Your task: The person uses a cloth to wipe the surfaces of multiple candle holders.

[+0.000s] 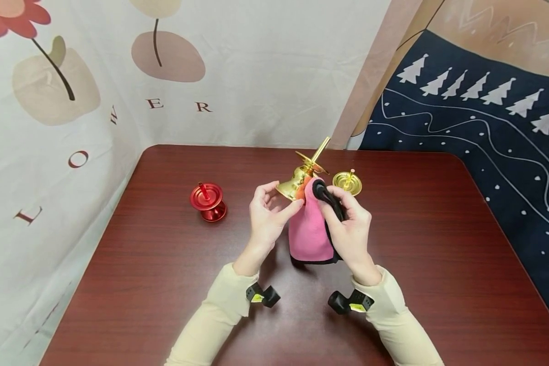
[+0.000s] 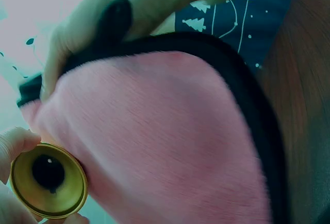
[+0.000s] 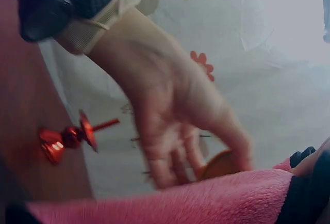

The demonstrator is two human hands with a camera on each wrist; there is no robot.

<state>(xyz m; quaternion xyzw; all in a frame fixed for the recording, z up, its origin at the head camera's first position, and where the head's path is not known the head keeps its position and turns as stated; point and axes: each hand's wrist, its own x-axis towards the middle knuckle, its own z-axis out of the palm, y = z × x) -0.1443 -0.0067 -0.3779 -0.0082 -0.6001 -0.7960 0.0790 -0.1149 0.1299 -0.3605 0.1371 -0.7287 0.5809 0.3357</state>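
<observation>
My left hand grips a shiny gold candle holder by its flared base, with thumb and fingers at the rim. The holder tilts, its thin spike pointing up and to the right. In the left wrist view, the round, hollow underside of the base faces the camera. My right hand pinches the top of a pink fleecy cloth with black edging, which hangs down between the hands. The upper part of the cloth lies against the side of the holder.
A red candle holder stands upright on the dark wooden table, left of my hands. A second gold candle holder stands just behind my right hand. Printed curtains hang beyond the table's back edge.
</observation>
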